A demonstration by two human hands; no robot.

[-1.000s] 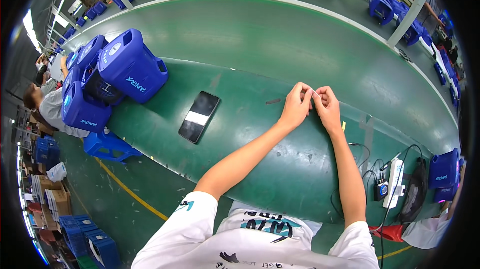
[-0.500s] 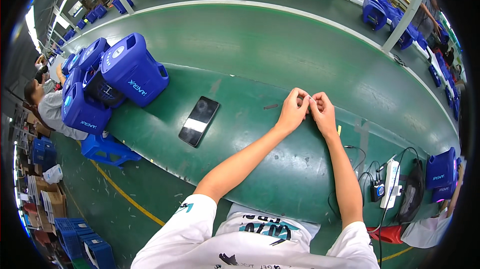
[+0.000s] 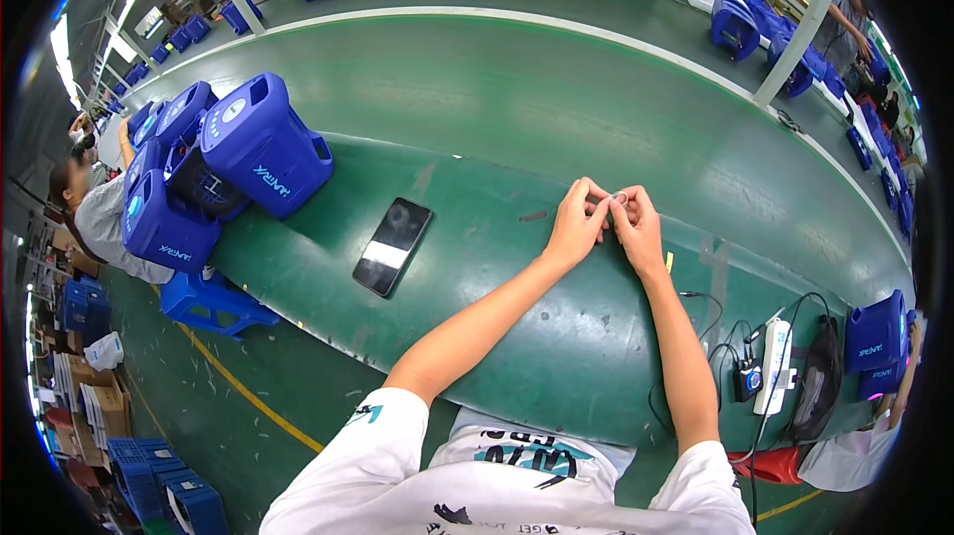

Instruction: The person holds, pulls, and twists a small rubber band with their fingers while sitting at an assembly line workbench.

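Note:
Over the green bench, my left hand [image 3: 575,225] and my right hand [image 3: 638,229] meet with fingertips nearly touching. Both are closed in a pinch. Between thumbs and forefingers shows a small pale, curved piece [image 3: 619,199], too small to name; the fingers hide most of it. A black smartphone [image 3: 394,246] lies flat on the bench to the left of my hands. Close to my left hand is a short dark strip [image 3: 534,216] on the bench surface.
Blue speaker-like cases [image 3: 266,146] are piled at the bench's left end, above a blue stool [image 3: 215,303]. To the right lie a white power strip [image 3: 774,366], cables and a black bag [image 3: 819,381]. A co-worker [image 3: 99,217] sits at left. A green conveyor [image 3: 517,68] runs beyond.
The pale piece between my fingertips now shows as a curved shape, where before only a tiny white bit was visible. My hands have barely moved; the view has shifted slightly.

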